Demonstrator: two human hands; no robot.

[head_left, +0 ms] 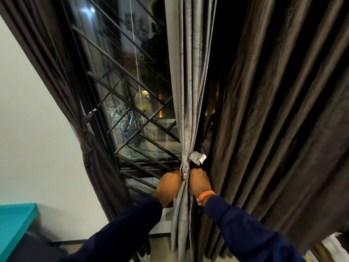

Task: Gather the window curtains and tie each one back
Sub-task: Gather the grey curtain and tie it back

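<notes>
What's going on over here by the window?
A person is tying back the curtains. Both hands, left hand and right hand, grip the gathered grey curtain just below a knotted tie. The brown curtain on the left is already tied back with a brown band. The wide brown curtain on the right hangs loose.

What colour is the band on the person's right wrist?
Orange; the wrist band shows clearly in the head view, just above the dark sleeve.
</notes>
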